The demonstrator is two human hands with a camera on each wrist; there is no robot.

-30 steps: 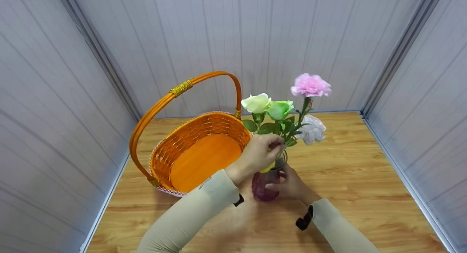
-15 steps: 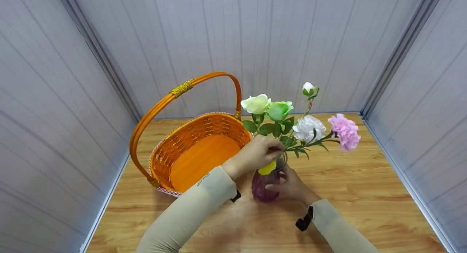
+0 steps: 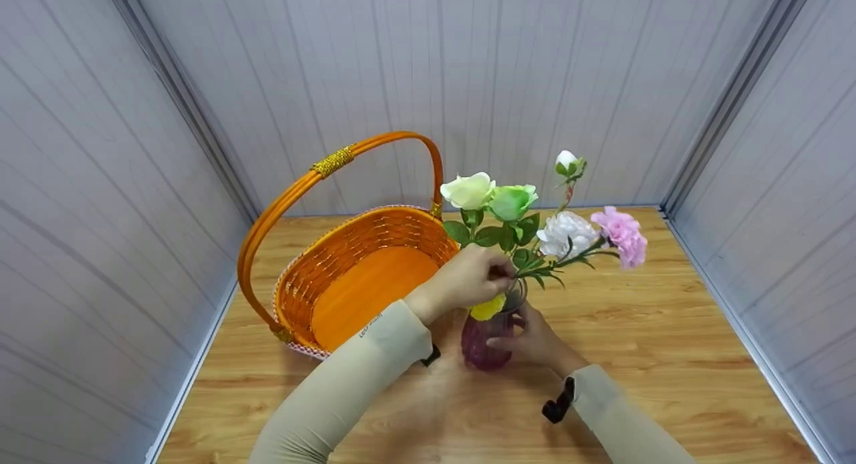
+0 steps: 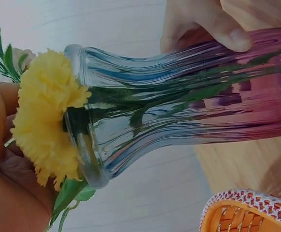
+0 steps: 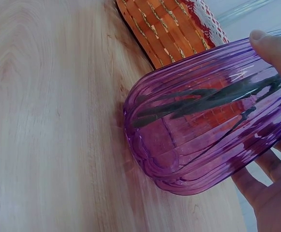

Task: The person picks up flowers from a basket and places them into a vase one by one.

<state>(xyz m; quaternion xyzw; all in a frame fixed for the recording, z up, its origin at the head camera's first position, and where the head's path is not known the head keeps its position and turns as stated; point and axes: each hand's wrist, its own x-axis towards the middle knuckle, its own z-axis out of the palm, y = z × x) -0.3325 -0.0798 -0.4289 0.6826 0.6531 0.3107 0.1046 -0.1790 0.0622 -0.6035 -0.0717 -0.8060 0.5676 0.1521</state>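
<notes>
In the head view my left hand (image 3: 468,277) is just over the vase's mouth, thumb and fingers pinching the stem of a pink carnation (image 3: 622,237) that leans far right. A yellow carnation (image 4: 51,116) hangs at the rim beneath that hand. My right hand (image 3: 535,343) grips the side of the glass vase (image 5: 203,121), clear at the neck and purple-pink below. Dark stems show through the glass. A cream rose (image 3: 468,191), a green rose (image 3: 512,202), a white flower (image 3: 567,235) and a white bud (image 3: 566,160) rise above the vase.
An orange woven basket (image 3: 321,277) with a tall arched handle (image 3: 267,213) stands close left of the vase, my left forearm crossing its front edge. Pale panel walls (image 3: 374,63) enclose the wooden tabletop (image 3: 669,330) at the back and sides.
The pink carnation has swung from upright down to the right, then shifted slightly back left, uncovering the white bud. My left hand has moved slightly left; my right hand keeps its place on the vase.
</notes>
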